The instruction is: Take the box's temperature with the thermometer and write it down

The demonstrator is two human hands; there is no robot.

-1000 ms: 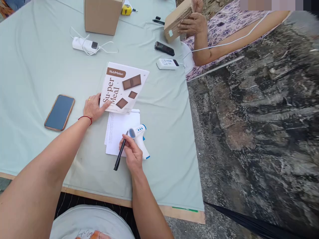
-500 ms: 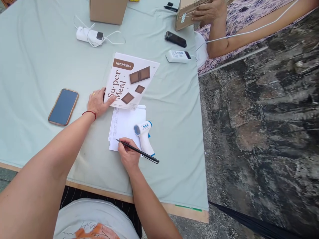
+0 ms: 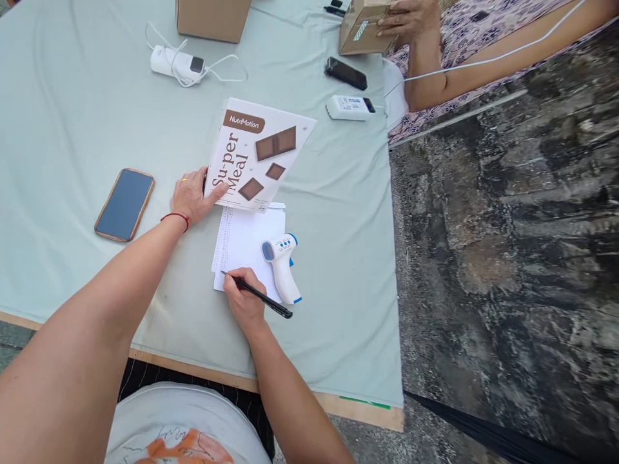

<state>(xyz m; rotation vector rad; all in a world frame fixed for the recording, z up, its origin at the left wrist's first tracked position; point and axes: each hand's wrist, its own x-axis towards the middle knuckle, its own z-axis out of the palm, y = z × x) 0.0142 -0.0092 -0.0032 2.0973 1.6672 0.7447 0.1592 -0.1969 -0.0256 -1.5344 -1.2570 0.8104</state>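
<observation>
My left hand [image 3: 196,196] grips the lower left side of a white and brown NutriMotion box [image 3: 242,145], thumb on its printed face and the other fingers partly hidden at its edge. The box covers the top of some white paper sheets [image 3: 251,238], whose left side carries columns of small marks. Between the fingers of my right hand [image 3: 245,299] is a black pen [image 3: 265,299], its tip at the paper's lower left. A white and blue infrared thermometer [image 3: 284,270] lies on the paper's right edge, just beyond my right hand.
A phone [image 3: 124,205] lies left of my left hand. Farther back are a white device with a cable [image 3: 176,64], a cardboard box [image 3: 213,16], a black device [image 3: 345,73] and another white device [image 3: 351,107]. At the upper right, another person's hand [image 3: 406,22] holds a small carton [image 3: 362,29].
The pen's back end has swung left and its tip has shifted slightly left on the paper. The other person's carton has tilted. My left hand still holds the box.
</observation>
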